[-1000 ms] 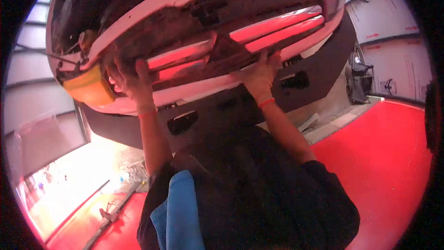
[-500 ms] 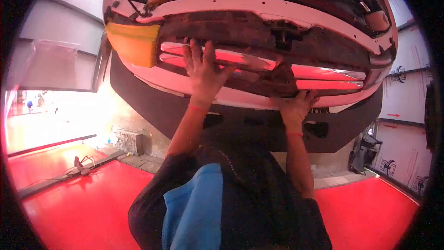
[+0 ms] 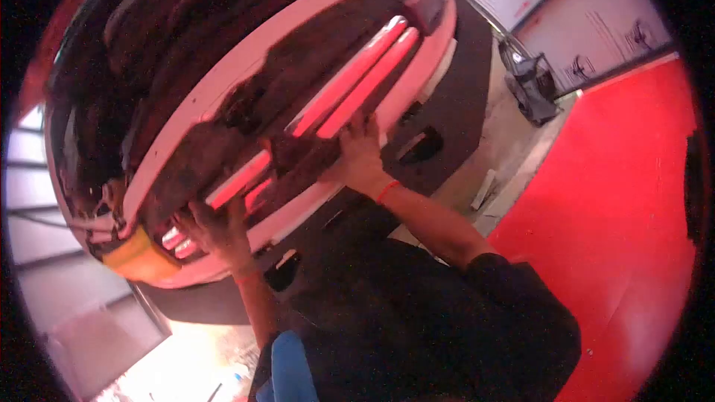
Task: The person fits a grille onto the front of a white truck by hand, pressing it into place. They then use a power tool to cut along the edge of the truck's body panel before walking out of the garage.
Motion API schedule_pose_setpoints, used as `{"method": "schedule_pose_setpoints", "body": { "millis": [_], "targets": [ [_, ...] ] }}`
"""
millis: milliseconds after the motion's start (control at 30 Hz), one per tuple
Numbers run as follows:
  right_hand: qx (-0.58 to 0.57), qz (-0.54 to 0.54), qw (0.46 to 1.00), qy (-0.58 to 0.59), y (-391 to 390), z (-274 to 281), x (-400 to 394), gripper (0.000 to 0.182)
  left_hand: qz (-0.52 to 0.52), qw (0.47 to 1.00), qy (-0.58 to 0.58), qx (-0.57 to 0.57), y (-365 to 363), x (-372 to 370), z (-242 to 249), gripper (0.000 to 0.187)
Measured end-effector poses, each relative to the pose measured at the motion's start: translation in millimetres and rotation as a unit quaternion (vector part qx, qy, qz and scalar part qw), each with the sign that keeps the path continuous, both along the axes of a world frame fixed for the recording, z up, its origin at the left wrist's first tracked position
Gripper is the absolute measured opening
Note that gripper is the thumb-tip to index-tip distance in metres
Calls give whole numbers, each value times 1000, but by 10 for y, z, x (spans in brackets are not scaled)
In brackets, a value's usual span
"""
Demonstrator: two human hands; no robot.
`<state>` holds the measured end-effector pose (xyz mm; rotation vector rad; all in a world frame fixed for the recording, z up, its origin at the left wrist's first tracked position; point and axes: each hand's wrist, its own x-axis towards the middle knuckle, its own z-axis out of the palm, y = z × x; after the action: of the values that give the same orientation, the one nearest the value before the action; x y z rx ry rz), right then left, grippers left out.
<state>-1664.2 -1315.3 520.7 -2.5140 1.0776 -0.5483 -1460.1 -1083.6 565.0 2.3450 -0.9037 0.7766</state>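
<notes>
The front of a car fills the upper left of the view, with a dark grille (image 3: 298, 150) crossed by shiny bars (image 3: 350, 82) that reflect red. My left hand (image 3: 223, 234) lies spread against the grille's left part, over the bars near the yellow-covered headlight (image 3: 143, 259). Farther right, my right hand (image 3: 361, 158) rests with fingers apart on the lower edge of the grille, just above the pale bumper strip (image 3: 305, 201). Both hands press on the front without wrapping round anything visible. Motion blur softens the fingertips.
Below the bumper strip is the dark lower bumper (image 3: 454, 104). A black bag-like object (image 3: 530, 82) stands by the printed wall panels (image 3: 596, 22). Red flooring (image 3: 596, 201) spreads to the right. A blue cloth (image 3: 290, 365) hangs against my dark clothing.
My view has tilted and turned, so the car now slants up to the right. Both hands remain on the grille, and the left hand now appears nearer the yellow-covered headlight.
</notes>
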Motion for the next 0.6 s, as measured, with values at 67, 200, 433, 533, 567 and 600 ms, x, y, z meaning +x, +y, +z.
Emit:
{"method": "schedule_pose_setpoints", "body": {
  "millis": [67,200,433,533,567,600],
  "targets": [
    [16,-14,1000,-1,31,12,-36,115,-8,1000,-7,6,-6,-11,34,94],
    [18,-13,999,-28,-120,-238,-163,110,23,999,12,21,-29,-40,78,91],
    [-22,54,984,-169,-452,-249,-316,95,58,995,-34,71,-66,-85,71,92],
    [-76,10,981,-176,-416,-454,-279,92,84,994,-73,-1,50,17,-411,104],
    [-66,16,982,-178,-438,-396,-288,92,30,990,51,-130,76,139,-683,104],
    [-54,30,984,-168,-512,-268,-302,84,13,984,71,-165,41,61,-714,104]
  ]
}}
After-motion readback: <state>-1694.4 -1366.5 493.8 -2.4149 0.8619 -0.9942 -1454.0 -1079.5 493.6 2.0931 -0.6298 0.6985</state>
